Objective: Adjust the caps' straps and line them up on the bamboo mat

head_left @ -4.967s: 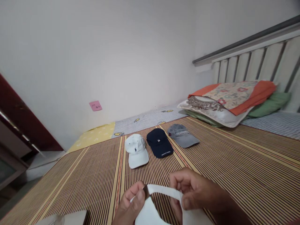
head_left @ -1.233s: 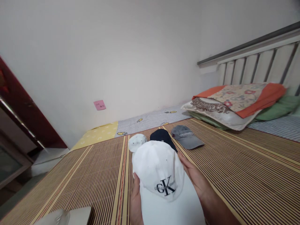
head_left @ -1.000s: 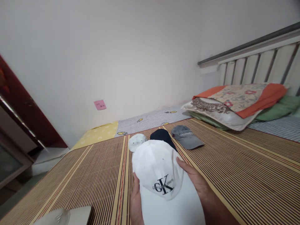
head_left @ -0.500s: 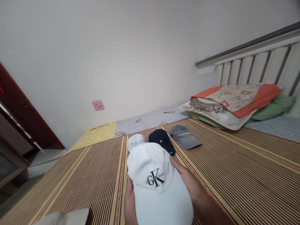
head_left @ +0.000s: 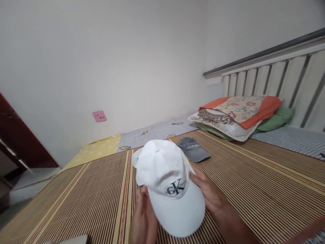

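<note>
A white baseball cap (head_left: pixel 162 166) with black letters on its front is held up over the mat, its brim tilted down toward me. My right hand (head_left: pixel 209 188) grips it at the right, where crown meets brim, thumb on top. At its lower left edge my left hand (head_left: pixel 144 213) holds the cap, with some fingers hidden beneath it. Behind it lies a grey cap (head_left: pixel 194 149) on the mat. Only a sliver of a pale cap (head_left: pixel 135 158) shows at the left of the white crown; the dark cap seen earlier is hidden.
The striped mat (head_left: pixel 96 200) covers the bed. Stacked pillows (head_left: pixel 236 115) lie at the far right by the white slatted headboard (head_left: pixel 269 76). A pink note (head_left: pixel 99 116) is on the wall. Part of a light flat object (head_left: pixel 74 240) shows at the bottom left edge.
The white cap has been raised and turned, its brim now pointing lower right and its crown covering the dark cap. Both hands stay on it. The camera view has shifted somewhat.
</note>
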`<state>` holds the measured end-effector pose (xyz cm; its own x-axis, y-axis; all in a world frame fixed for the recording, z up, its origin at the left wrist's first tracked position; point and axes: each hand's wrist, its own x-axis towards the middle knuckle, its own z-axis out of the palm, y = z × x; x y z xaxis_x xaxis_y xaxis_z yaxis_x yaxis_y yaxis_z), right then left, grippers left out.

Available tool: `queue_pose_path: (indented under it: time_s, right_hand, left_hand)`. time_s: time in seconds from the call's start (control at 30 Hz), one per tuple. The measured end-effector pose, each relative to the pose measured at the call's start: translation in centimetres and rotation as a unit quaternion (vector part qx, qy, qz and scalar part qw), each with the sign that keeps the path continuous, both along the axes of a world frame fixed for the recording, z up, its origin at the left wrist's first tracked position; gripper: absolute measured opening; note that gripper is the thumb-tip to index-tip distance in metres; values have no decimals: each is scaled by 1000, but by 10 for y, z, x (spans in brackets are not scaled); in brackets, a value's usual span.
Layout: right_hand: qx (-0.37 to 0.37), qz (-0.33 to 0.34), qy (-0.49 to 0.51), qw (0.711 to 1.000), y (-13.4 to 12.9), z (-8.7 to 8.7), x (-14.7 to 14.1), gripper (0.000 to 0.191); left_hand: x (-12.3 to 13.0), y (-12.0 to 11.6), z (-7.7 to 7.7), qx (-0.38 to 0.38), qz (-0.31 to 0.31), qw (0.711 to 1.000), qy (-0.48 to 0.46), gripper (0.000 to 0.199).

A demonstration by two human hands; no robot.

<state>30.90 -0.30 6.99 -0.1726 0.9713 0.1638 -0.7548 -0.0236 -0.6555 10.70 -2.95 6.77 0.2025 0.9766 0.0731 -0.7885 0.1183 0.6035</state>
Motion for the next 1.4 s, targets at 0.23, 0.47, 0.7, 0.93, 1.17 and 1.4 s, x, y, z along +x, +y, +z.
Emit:
queue_pose_path:
  time_s: [0.23, 0.47, 0.7, 0.93, 1.17, 1.4]
  right_hand:
    - [-31, -157, -30, 987, 22, -24, 70, 52]
    - [-119, -197, -107, 967, 36, -92, 136, 40]
    - [-151, -158, -245, 945, 16, -109, 173, 39]
    - [-148, -260, -433, 850, 19, -111, 199, 25]
    - [-115, -380, -518, 758, 41, -125, 194, 32]
    - [-83, -421, -530, 731, 48, -132, 179, 35]
  left_hand:
    - [10, 6, -18, -42, -37, 990, 132, 45]
    - [15, 13, -32, -55, -23, 986, 156, 43]
    - [18, 14, -32, -58, -19, 984, 169, 41]
    - [24, 14, -36, -68, -24, 980, 183, 44]
    - [29, 21, -49, -84, -29, 974, 206, 47]
    - [89, 11, -102, -173, -109, 936, 286, 57]
